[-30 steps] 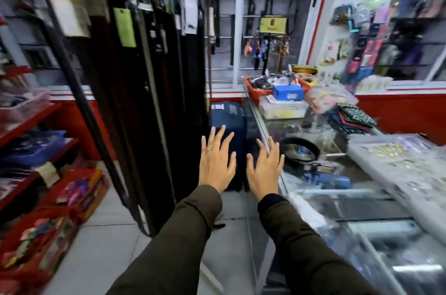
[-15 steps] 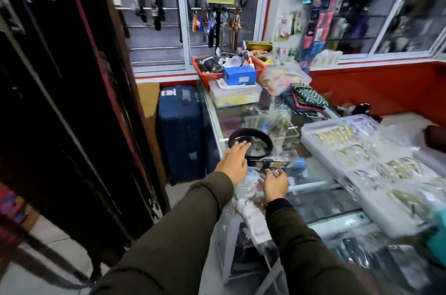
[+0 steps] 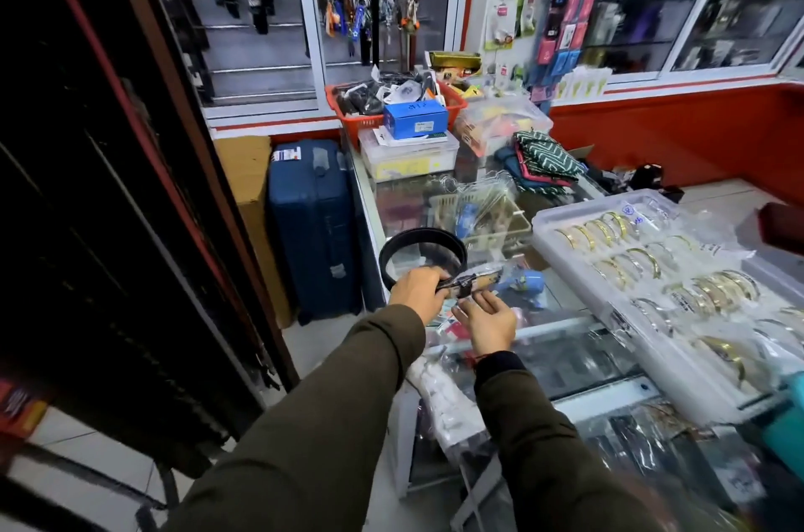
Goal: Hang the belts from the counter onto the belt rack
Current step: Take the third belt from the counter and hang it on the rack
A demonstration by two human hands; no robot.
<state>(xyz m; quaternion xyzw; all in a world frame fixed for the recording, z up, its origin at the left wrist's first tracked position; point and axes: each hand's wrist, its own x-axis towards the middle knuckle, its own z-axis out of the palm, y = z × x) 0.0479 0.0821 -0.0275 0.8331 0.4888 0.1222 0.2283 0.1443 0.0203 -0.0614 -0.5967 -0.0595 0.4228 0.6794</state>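
Observation:
A black belt lies coiled in a loop at the left edge of the glass counter. My left hand is closed on the belt near its buckle end, which sticks out to the right in a plastic wrap. My right hand hovers just below that wrapped end, fingers apart, holding nothing. The belt rack fills the left side, a dark wall of hanging belts.
A blue suitcase and a cardboard box stand on the floor between rack and counter. Clear trays of gold bangles sit at the right. A red basket, a blue box and folded cloth crowd the far end.
Both hands dropped from open in the air down to the counter. My left hand closed on the coiled belt, and the view turned right from the rack toward the counter.

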